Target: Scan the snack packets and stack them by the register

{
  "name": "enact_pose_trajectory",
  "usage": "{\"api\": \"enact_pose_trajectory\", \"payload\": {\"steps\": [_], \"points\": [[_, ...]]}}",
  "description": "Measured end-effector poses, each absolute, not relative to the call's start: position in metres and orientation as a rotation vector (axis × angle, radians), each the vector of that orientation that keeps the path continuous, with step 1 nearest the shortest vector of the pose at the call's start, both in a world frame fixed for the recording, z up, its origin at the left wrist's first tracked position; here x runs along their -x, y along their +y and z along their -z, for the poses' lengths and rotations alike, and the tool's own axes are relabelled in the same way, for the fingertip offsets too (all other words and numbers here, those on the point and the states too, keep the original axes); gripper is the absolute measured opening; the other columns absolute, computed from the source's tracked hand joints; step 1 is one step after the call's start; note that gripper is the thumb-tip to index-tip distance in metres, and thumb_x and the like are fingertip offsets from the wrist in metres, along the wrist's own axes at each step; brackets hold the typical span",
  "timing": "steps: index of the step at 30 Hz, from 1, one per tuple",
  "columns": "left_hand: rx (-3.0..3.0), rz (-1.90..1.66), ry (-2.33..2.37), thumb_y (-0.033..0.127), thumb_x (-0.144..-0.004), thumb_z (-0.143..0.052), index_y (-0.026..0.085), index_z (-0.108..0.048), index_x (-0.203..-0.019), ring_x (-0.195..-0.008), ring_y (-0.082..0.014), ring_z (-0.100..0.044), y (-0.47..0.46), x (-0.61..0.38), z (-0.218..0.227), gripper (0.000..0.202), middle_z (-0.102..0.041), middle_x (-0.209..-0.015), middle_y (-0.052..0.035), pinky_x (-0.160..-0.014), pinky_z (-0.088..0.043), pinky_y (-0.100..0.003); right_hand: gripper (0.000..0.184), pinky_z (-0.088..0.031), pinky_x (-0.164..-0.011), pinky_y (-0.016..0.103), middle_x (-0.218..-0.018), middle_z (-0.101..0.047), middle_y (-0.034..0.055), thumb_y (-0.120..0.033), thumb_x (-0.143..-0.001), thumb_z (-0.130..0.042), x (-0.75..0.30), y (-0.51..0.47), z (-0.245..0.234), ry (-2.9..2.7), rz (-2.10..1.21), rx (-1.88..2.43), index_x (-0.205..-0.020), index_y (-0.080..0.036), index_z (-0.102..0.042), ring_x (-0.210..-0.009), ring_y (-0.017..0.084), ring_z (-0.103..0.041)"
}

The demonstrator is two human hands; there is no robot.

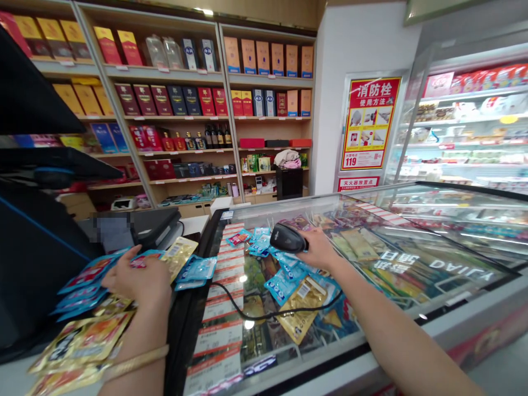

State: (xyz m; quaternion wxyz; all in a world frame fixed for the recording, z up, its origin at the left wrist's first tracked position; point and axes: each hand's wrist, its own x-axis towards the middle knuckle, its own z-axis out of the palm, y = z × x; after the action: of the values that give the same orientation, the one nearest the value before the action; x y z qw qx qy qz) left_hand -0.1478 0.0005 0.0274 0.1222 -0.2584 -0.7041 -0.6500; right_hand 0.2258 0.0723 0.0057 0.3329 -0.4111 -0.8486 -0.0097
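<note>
My right hand [319, 250] is closed round a black barcode scanner [287, 238], held above the glass freezer top. Below the scanner lie blue snack packets [280, 286] and a gold packet [304, 308] with its barcode up. At the left, my left hand [138, 278] has its fingers bent on a blue and red packet [144, 258]; the grip is partly hidden. Close beside that hand are a gold packet [180, 257] and more blue packets [198, 270]. Blue and red packets [84, 283] and gold packets [84, 344] are heaped on its other side.
The scanner's black cable [256, 317] loops across the freezer glass [264, 352]. Orange and white price tags [218, 319] line its left edge. A dark checkout machine [33, 264] stands at the left. Behind are shelves of boxed bottles [173, 100] and a lit refrigerator [474, 121].
</note>
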Motion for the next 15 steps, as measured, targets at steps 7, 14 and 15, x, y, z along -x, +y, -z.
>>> {"api": "enact_pose_trajectory", "payload": {"steps": [7,14,15], "points": [[0.736,1.787,-2.095,0.010,-0.069,-0.052,0.015,-0.066,-0.109,-0.116,-0.0351,-0.047,-0.001,0.121,-0.036,0.043,-0.048,-0.097,-0.0100,-0.101,-0.037,-0.054,0.024,-0.033,-0.078,0.031,-0.084,-0.074,0.0020,-0.029,-0.070,-0.064,-0.228,0.072,-0.010,-2.178,0.025,1.122,-0.092,-0.022,-0.068,-0.081,0.021,-0.065],[0.847,1.709,-2.092,0.011,-0.069,-0.052,0.018,-0.066,-0.101,-0.116,-0.0337,-0.047,0.001,0.121,-0.030,0.036,-0.053,-0.093,-0.0091,-0.102,-0.035,-0.058,0.025,-0.035,-0.078,0.031,-0.085,-0.074,0.0033,-0.030,-0.070,-0.064,-0.229,0.074,-0.008,-2.184,0.028,1.154,-0.093,-0.022,-0.067,-0.082,0.022,-0.065],[0.890,1.689,-2.073,0.013,-0.069,-0.052,0.018,-0.066,-0.100,-0.116,-0.0332,-0.047,0.002,0.120,-0.030,0.034,-0.054,-0.093,-0.0090,-0.102,-0.035,-0.057,0.025,-0.035,-0.078,0.031,-0.084,-0.074,0.0034,-0.031,-0.070,-0.064,-0.229,0.074,-0.008,-2.181,0.034,1.160,-0.093,-0.022,-0.067,-0.082,0.023,-0.065]]}}
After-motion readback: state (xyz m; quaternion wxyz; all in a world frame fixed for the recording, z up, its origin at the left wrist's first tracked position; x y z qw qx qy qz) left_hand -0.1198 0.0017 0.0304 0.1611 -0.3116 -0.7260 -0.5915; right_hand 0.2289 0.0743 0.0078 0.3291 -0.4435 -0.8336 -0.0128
